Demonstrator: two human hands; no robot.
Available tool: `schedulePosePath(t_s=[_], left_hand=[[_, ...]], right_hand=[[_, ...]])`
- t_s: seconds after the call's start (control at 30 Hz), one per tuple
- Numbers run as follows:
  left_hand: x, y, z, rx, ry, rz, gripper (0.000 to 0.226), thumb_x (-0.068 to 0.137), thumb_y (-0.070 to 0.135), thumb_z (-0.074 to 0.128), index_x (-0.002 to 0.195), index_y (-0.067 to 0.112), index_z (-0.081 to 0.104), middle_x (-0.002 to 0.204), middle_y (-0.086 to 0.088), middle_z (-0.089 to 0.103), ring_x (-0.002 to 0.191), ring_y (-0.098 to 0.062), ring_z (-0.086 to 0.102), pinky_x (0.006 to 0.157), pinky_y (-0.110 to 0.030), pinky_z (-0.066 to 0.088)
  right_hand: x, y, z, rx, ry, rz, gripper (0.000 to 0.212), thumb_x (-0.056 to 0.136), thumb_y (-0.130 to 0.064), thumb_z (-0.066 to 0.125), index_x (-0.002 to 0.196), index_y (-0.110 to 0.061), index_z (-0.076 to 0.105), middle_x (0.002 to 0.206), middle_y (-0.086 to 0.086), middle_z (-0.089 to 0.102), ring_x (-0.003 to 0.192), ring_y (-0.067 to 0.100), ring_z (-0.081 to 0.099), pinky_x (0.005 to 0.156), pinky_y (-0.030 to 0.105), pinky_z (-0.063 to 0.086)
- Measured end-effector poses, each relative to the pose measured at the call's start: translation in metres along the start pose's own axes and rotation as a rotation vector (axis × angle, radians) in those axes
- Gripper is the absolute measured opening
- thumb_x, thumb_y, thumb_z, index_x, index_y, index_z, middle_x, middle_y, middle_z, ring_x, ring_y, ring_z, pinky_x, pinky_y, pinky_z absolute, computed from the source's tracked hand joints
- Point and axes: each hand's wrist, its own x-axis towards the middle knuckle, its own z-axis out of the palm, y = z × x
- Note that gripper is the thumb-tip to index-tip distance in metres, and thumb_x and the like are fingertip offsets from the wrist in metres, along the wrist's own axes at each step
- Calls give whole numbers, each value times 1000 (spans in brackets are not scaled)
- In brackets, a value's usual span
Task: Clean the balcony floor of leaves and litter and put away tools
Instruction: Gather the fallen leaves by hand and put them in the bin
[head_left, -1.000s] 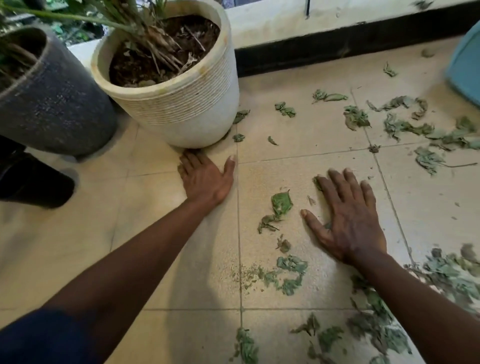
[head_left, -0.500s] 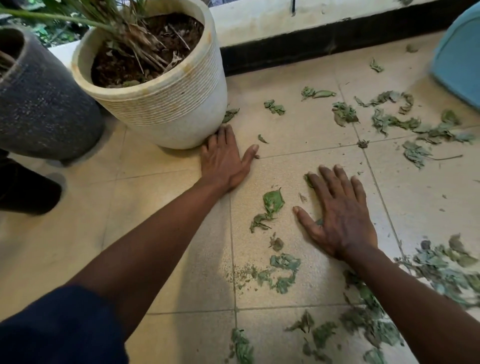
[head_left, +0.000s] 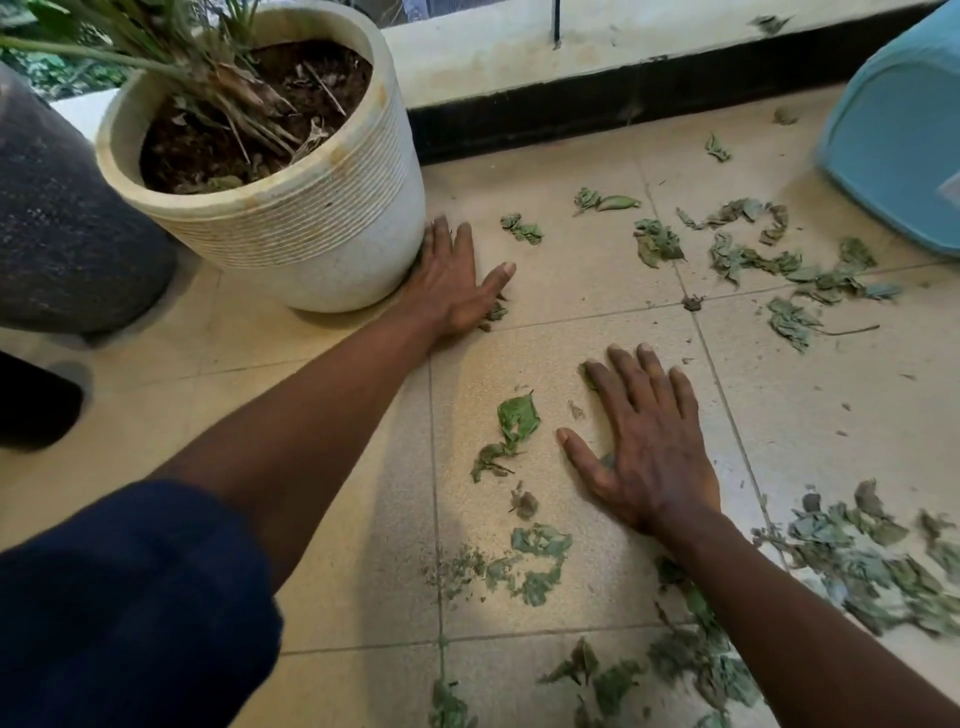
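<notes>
Beige balcony tiles (head_left: 311, 519) carry a dark grey pot (head_left: 67, 218) at far left, then a cream ribbed planter (head_left: 311, 234). The left hand (head_left: 452, 288) lies flat against the planter's base, fingers straight, holding nothing; a crumpled leaf scrap (head_left: 493, 312) sits by its thumb. A curled green leaf (head_left: 517, 418) lies between the hands, nearer the right hand (head_left: 644, 452) (also flat and empty). Most scattered leaves (head_left: 753, 260) lie further right, towards the blue plastic container (head_left: 898, 145), so a rightward sweep looks likeliest.

leaves (head_left: 511, 421): green, dry and crumpled, lying scattered in loose clusters
floor (head_left: 831, 415): beige speckled tiles, fine leaf crumbs beside one joint
thickest heap (head_left: 857, 566): lower right
</notes>
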Motion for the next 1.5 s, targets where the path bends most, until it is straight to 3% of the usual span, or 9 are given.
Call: schedulePosePath(t_s=[0.1,0.3,0.53,0.73,0.83,0.97,1.13,1.33,1.5], left_hand=[[-15,4,9,-44,-1,-14,91,101,74,21,167,15,-1,173,-13,-14,160,-29,-13,129,-47,-2],[-90,13,20,14,83,401,78,97,77,27,162,32,22,172,1,16,156,-23,19,123,-52,20],[55,61,-4,124,-26,229,89,98,78,27,167,24,8,175,-8,-5,161,-31,-6,128,-58,4],[-52,46,34,43,-127,362,79,105,67,13,165,23,-13,171,0,-23,157,-18,-23,130,-50,-6],[-77,48,28,16,-115,406,79,102,72,12,167,28,1,174,5,-11,159,-13,-14,130,-47,-6],[14,104,-3,72,29,517,76,103,69,30,166,29,14,175,-2,-1,161,-25,-1,127,-54,7],[78,138,3,318,-154,578,74,105,67,29,166,33,8,175,-4,-4,160,-35,-1,128,-59,10],[-14,80,18,228,-254,836,63,109,56,22,166,31,11,174,-6,-3,160,-29,-7,130,-51,1],[-111,13,28,160,-220,911,62,109,54,19,163,25,29,173,-1,19,161,-20,7,128,-50,20]], right_hand=[[0,-1,-1,-6,-13,-3,86,95,-77,16,166,-27,11,174,3,1,160,24,-10,128,53,3],[0,0,-2,9,-12,-5,87,96,-77,16,166,-25,12,174,4,2,160,25,-9,128,54,4],[1,-2,1,36,-29,12,86,96,-77,20,166,-27,13,174,2,-2,159,24,-14,128,55,6],[-1,1,5,61,14,13,81,99,-71,24,165,-24,21,173,5,6,160,26,-4,127,56,13],[0,0,7,68,44,16,79,100,-68,26,163,-22,26,172,7,12,160,27,1,126,56,15],[-2,1,5,90,12,13,80,99,-71,23,165,-26,14,174,3,1,159,22,-12,128,53,6],[0,0,-2,79,-25,30,80,98,-73,20,165,-30,7,173,0,-7,158,20,-18,129,51,1],[-2,-1,0,131,127,88,61,99,-57,37,151,-24,36,166,9,26,153,27,22,126,49,19],[-3,1,5,92,254,162,63,97,-53,44,150,-20,36,164,12,28,152,31,27,124,56,20]])
